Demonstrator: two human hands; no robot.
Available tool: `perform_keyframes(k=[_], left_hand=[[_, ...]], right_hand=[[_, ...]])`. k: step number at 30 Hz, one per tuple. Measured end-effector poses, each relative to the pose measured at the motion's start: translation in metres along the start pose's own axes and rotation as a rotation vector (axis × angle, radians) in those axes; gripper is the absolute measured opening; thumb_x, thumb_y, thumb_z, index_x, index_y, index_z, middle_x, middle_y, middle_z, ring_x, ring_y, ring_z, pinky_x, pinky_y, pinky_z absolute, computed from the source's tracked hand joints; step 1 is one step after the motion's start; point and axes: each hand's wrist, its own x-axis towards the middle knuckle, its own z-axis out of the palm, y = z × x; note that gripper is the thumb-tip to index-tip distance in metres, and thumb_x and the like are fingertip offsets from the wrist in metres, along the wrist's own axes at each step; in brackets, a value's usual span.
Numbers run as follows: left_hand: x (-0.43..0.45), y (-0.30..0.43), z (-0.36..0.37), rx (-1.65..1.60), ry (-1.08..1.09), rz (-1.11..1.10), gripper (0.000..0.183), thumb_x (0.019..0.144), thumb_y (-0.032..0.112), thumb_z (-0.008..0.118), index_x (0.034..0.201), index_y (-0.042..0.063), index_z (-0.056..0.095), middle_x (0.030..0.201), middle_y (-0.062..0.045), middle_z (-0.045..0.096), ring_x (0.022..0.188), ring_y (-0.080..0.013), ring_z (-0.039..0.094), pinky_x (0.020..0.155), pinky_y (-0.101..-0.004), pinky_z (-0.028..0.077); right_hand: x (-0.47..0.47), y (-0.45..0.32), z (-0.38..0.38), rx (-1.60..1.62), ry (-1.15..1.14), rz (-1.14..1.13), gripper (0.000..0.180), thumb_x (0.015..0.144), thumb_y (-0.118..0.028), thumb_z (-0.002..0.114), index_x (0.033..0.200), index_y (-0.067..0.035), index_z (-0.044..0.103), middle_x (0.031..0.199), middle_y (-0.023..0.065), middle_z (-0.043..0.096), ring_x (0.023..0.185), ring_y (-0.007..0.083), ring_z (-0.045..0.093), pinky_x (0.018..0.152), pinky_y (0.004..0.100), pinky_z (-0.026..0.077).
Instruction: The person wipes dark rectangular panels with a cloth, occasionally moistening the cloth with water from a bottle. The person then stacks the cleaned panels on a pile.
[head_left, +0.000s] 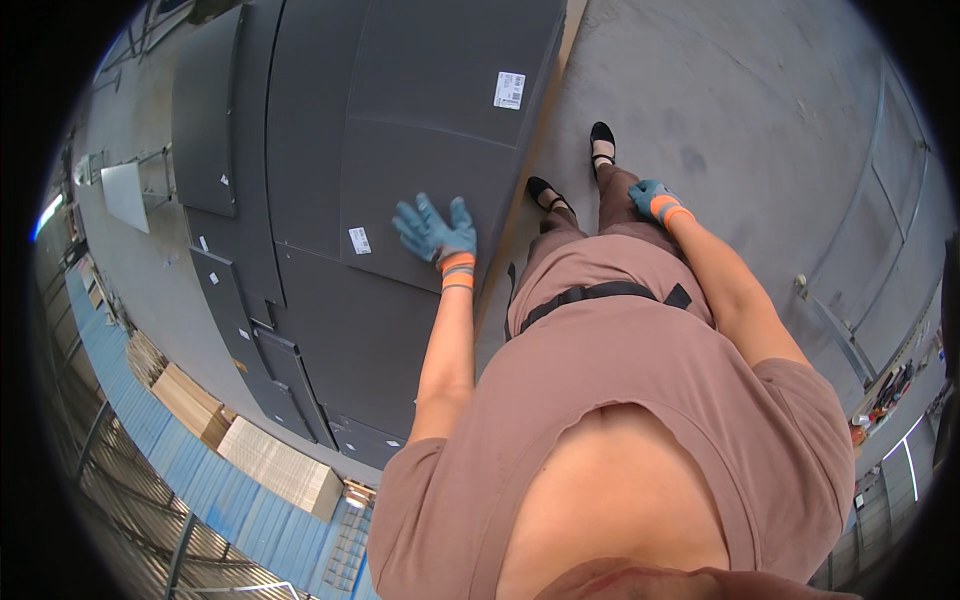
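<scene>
My left hand (436, 231), in a teal glove with an orange cuff, is spread over a dark grey flat panel (427, 161). Its fingers are apart and hold nothing; whether the palm presses on the surface cannot be made out. A white printed label (360, 241) is stuck on this panel just left of the fingertips. Beyond it, another dark grey panel (450, 60) carries a similar label (509, 90). My right hand (654, 198), gloved alike, hangs by my right thigh, and its fingers are partly hidden from view.
More dark grey panels (206, 112) lie in stepped stacks to the left, several with small labels. A light brown edge (517, 184) runs along the stack beside my feet. Grey concrete floor (720, 90) stretches right to a metal frame (836, 322). Pale stacked boards (277, 465) stand far left.
</scene>
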Motion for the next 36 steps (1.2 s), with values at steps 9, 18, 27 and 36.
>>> perform_keyframes(k=[9,18,27,36], left_hand=[[0.045,0.099,0.017,-0.146,-0.038,0.429,0.077,0.088,0.057,0.069,0.147,0.01,0.054,0.162,-0.019,0.037,0.149,-0.0477,0.031,0.118,-0.0633,0.028],[0.051,0.102,0.036,-0.086,-0.003,0.449,0.075,0.088,0.049,0.07,0.151,0.014,0.05,0.161,-0.016,0.04,0.147,-0.0466,0.035,0.117,-0.067,0.026],[0.05,0.109,0.033,-0.12,0.04,0.441,0.076,0.085,0.041,0.072,0.152,0.015,0.048,0.161,-0.017,0.04,0.146,-0.0473,0.037,0.116,-0.0674,0.027],[0.048,0.113,0.028,-0.118,0.009,0.42,0.071,0.085,0.04,0.072,0.145,0.008,0.053,0.158,-0.021,0.041,0.146,-0.0484,0.036,0.118,-0.0668,0.026]], right_hand=[[0.006,0.018,-0.01,0.078,0.018,0.001,0.056,0.093,-0.045,0.055,0.136,-0.01,0.067,0.141,0.0196,0.062,0.133,0.0398,0.056,0.113,0.0459,0.042],[0.021,0.041,-0.037,0.152,-0.021,0.037,0.055,0.093,-0.043,0.055,0.136,-0.011,0.067,0.14,0.0196,0.063,0.133,0.0395,0.057,0.113,0.0449,0.042],[0.025,0.037,-0.056,0.093,-0.044,0.05,0.054,0.094,-0.042,0.054,0.136,-0.011,0.067,0.14,0.0195,0.063,0.133,0.0397,0.057,0.113,0.0454,0.042],[0.031,0.036,-0.095,0.082,-0.049,0.008,0.053,0.094,-0.042,0.054,0.132,-0.01,0.069,0.136,0.0202,0.066,0.13,0.0398,0.059,0.112,0.0457,0.043]])
